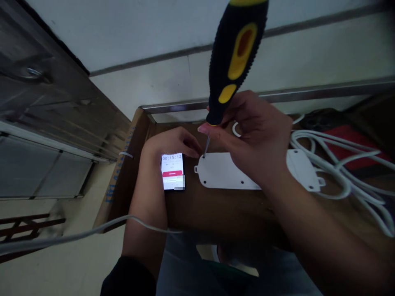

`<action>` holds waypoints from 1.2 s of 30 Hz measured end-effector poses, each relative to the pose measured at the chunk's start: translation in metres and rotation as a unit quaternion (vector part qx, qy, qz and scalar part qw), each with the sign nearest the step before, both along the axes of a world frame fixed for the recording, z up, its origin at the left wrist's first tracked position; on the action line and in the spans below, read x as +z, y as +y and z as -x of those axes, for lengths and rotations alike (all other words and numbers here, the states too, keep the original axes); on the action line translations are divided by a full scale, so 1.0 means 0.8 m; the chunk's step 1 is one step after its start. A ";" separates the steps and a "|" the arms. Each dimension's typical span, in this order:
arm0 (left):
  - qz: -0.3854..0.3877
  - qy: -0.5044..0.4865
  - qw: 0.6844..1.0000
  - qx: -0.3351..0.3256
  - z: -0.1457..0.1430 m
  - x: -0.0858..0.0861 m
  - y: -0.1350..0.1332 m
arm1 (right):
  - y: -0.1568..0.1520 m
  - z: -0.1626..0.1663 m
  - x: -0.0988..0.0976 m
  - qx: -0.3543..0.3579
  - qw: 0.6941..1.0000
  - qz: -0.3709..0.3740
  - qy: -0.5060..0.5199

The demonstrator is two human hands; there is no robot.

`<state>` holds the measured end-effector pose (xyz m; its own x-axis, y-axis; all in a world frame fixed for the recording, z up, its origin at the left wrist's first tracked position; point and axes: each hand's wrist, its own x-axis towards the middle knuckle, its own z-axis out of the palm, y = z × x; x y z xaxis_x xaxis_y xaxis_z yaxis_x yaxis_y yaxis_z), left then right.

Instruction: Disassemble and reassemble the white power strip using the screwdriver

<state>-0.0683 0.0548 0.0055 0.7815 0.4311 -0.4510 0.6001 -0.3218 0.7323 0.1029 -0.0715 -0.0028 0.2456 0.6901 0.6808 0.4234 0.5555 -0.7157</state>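
Note:
A white power strip (pixel 220 170) lies with its screw-holed back facing up on a brown wooden surface. My right hand (pixel 259 127) grips a black and yellow screwdriver (pixel 236 61) low, near where the handle meets the shaft. The screwdriver stands tilted, its tip in or at the hole in the strip's upper left corner. Beside that tip is my left hand (pixel 180 142), wrist bent and fingers curled, fingertips drawn together at the strip's corner. Anything between those fingertips is too small to tell. My right hand and forearm hide the strip's middle.
Left of the strip a lit phone (pixel 173 172) shows a timer, partly under my left wrist. White cable (pixel 339 164) lies coiled at right, near a red item (pixel 352 146). A thin pale cord (pixel 123 220) crosses my left forearm. A metal rail (pixel 179 107) runs along the back.

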 end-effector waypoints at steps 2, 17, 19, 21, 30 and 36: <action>0.014 0.015 1.000 -0.008 -0.003 -0.001 -0.001 | 0.000 0.001 0.000 -0.003 1.000 -0.002 0.000; 0.079 0.005 0.996 0.048 -0.010 -0.003 -0.008 | 0.000 0.003 0.003 -0.011 1.000 -0.014 0.000; 0.079 0.006 0.996 0.051 -0.010 -0.002 -0.009 | 0.000 0.003 0.003 -0.009 1.000 -0.018 -0.003; 0.076 0.012 0.996 0.054 -0.010 -0.001 -0.010 | 0.000 0.004 0.003 -0.008 1.000 -0.019 -0.001; 0.085 0.005 0.995 0.054 -0.009 -0.004 -0.008 | -0.003 0.003 0.005 0.004 1.000 -0.004 0.019; 0.091 -0.015 0.995 0.042 -0.006 -0.012 -0.005 | -0.003 0.004 0.009 0.012 1.000 0.004 0.023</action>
